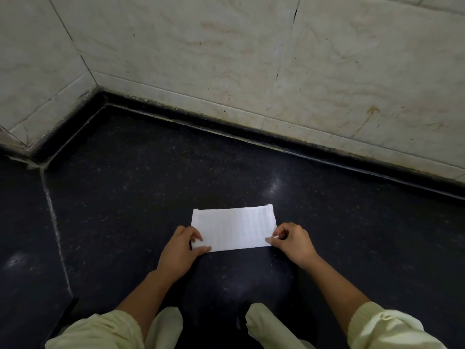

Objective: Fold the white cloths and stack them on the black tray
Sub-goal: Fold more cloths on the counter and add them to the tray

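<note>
A white cloth, folded into a flat rectangle, lies on the dark speckled floor in front of me. My left hand pinches its near left corner between thumb and fingers. My right hand pinches its near right corner, fingers curled over the edge. No black tray shows in this view.
The dark floor runs back to a black skirting under a pale tiled wall, with a corner at the far left. My pale sleeves and trouser legs fill the bottom edge.
</note>
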{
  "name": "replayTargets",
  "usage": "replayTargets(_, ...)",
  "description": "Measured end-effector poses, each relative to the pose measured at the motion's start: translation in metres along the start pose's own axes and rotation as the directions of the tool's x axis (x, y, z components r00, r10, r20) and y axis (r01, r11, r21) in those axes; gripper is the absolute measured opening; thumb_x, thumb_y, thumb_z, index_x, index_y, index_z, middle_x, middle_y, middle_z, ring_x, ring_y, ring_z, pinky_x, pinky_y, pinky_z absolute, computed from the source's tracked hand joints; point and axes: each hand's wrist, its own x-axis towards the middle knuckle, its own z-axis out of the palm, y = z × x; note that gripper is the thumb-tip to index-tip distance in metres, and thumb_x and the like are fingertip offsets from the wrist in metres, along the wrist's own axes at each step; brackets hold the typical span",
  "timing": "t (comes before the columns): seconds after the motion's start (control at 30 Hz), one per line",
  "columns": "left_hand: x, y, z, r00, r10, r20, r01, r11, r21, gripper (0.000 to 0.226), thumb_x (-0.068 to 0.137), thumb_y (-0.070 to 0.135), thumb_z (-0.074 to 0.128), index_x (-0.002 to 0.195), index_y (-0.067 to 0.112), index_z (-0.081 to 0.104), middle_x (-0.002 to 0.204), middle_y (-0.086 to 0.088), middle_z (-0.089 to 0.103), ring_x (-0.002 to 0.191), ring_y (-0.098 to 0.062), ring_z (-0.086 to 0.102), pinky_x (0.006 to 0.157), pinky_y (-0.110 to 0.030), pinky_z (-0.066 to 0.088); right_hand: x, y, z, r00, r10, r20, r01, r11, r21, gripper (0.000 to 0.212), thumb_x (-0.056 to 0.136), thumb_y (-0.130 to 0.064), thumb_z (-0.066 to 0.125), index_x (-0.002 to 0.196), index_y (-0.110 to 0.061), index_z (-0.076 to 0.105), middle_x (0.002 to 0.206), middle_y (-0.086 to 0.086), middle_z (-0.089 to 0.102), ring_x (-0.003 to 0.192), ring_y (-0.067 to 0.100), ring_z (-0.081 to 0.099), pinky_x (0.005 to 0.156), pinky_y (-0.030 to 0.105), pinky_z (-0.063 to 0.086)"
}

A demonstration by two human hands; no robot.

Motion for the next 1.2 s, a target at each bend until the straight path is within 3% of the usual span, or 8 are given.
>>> replayTargets(0.3,0.005,-0.007,-0.006,1.0,-0.016,0.023,0.019,0.99,-0.14,0.025,0.075,0.021,0.081,0.095,0.022,0.065,0.094,0.001,0.054,0.074,-0.007,0.052,0.064,-0.009,0.039,0.007,-0.02,0.0,0.978,0.203,-0.048,-0.206,0.977,-0.062,0.026,0.082,-0.028,0.068,0.075,-0.004,0.065,0.069,0.003,0.062,0.065,0.017,0.059,0.061,0.033,0.05)
replayTargets(0.4,0.005,-0.009,-0.006,1.0,-0.006,0.021,0.009,0.986,-0.165,0.02,0.078,0.018,0.078,0.093,0.022,0.067,0.094,-0.002,0.055,0.075,-0.007,0.051,0.067,-0.009,0.04,0.008,-0.024,0.0,0.974,0.207,-0.091,-0.215,0.971,-0.102,0.019,0.079,-0.025,0.07,0.086,-0.009,0.063,0.084,0.003,0.064,0.079,0.02,0.062,0.064,0.034,0.051)
replayTargets(0.5,0.004,-0.009,-0.006,1.0,-0.001,0.011,0.003,0.986,-0.165,0.02,0.077,0.017,0.078,0.092,0.022,0.067,0.094,-0.002,0.055,0.075,-0.007,0.051,0.066,-0.008,0.04,0.013,-0.029,0.004,0.97,0.216,-0.116,-0.228,0.968,-0.105,0.031,0.077,-0.02,0.072,0.102,-0.01,0.057,0.1,0.003,0.057,0.094,0.022,0.059,0.064,0.03,0.045)
replayTargets(0.67,0.004,-0.008,-0.008,1.0,-0.008,0.014,0.01,0.985,-0.171,0.021,0.076,0.016,0.08,0.092,0.022,0.067,0.095,-0.002,0.056,0.077,-0.008,0.052,0.068,-0.01,0.04,0.019,-0.038,0.011,0.928,0.363,-0.082,-0.363,0.932,0.007,0.024,0.074,-0.017,0.069,0.072,-0.011,0.046,0.075,0.003,0.054,0.064,0.017,0.052,0.047,0.025,0.036)
replayTargets(0.8,0.005,-0.007,-0.009,1.0,-0.007,0.023,0.011,0.984,-0.18,0.021,0.076,0.016,0.079,0.092,0.022,0.066,0.095,-0.002,0.056,0.077,-0.007,0.052,0.068,-0.011,0.04,0.023,-0.044,0.012,0.909,0.415,-0.04,-0.408,0.905,0.124,0.023,0.076,-0.017,0.069,0.065,-0.009,0.05,0.067,0.002,0.055,0.06,0.015,0.053,0.047,0.024,0.037)
replayTargets(0.97,0.004,-0.008,-0.008,0.999,-0.022,0.025,0.027,0.975,-0.22,0.022,0.074,0.021,0.081,0.092,0.021,0.067,0.094,-0.002,0.058,0.076,-0.008,0.053,0.068,-0.013,0.042,0.019,-0.046,0.012,0.903,0.427,-0.041,-0.409,0.886,0.218,0.021,0.08,-0.029,0.067,0.073,-0.01,0.059,0.081,0.005,0.061,0.087,0.024,0.059,0.066,0.032,0.046)
replayTargets(1.1,0.006,-0.008,-0.007,0.996,-0.093,-0.016,0.082,0.937,-0.339,0.019,0.078,0.018,0.078,0.089,0.012,0.065,0.082,-0.003,0.058,0.071,-0.011,0.05,0.065,-0.016,0.044,0.014,-0.051,0.007,0.923,0.37,-0.106,-0.343,0.916,0.209,0.017,0.084,-0.018,0.064,0.073,-0.005,0.059,0.074,0.005,0.057,0.065,0.016,0.051,0.063,0.03,0.044)
replayTargets(1.2,0.006,-0.009,-0.004,0.995,-0.094,-0.032,0.078,0.939,-0.334,0.018,0.077,0.013,0.079,0.088,0.011,0.064,0.076,-0.001,0.055,0.065,-0.01,0.046,0.063,-0.018,0.044,0.007,-0.064,0.003,0.953,0.256,-0.161,-0.237,0.963,0.13,0.009,0.082,-0.014,0.062,0.084,-0.005,0.064,0.077,0.003,0.061,0.066,0.014,0.054,0.061,0.029,0.044)
